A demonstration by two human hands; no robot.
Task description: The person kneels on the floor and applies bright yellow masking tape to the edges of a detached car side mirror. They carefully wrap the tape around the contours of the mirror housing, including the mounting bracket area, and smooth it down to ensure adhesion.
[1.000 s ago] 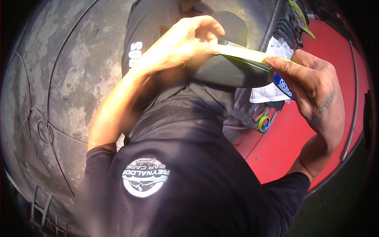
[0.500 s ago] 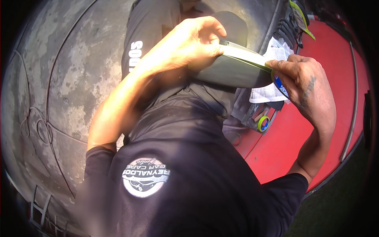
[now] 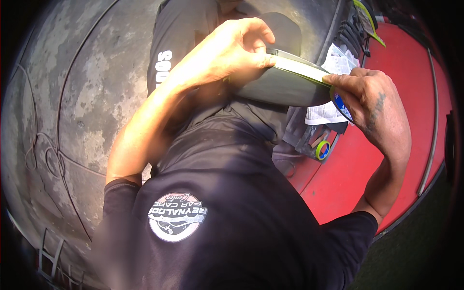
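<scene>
A dark grey, smooth curved shell-like part point(image 3: 285, 89) rests over my lap, its kind unclear. Along its upper edge stretches a pale yellow-green strip of masking tape point(image 3: 302, 70). The thumb of my left hand point(image 3: 237, 50) presses the strip's left end at that edge, fingers curled above it; part of this hand's grip is hidden. At the other end, my right hand point(image 3: 377, 101) pinches the strip between thumb and forefinger. Within that hand's curl sits the tape roll point(image 3: 341, 104), its blue core partly showing.
Printed paper point(image 3: 324, 115) lies behind the part, on the right. Below it is another green-rimmed ring with a blue inside point(image 3: 322, 150). A red panel point(image 3: 338, 179) spreads at the right, with a thin rod point(image 3: 430, 145) on it. Dark cable point(image 3: 60, 111) crosses the stained floor point(image 3: 101, 87) at left.
Almost nothing differs. Both hands keep their hold on the tape, and the part and strip have shifted only very slightly.
</scene>
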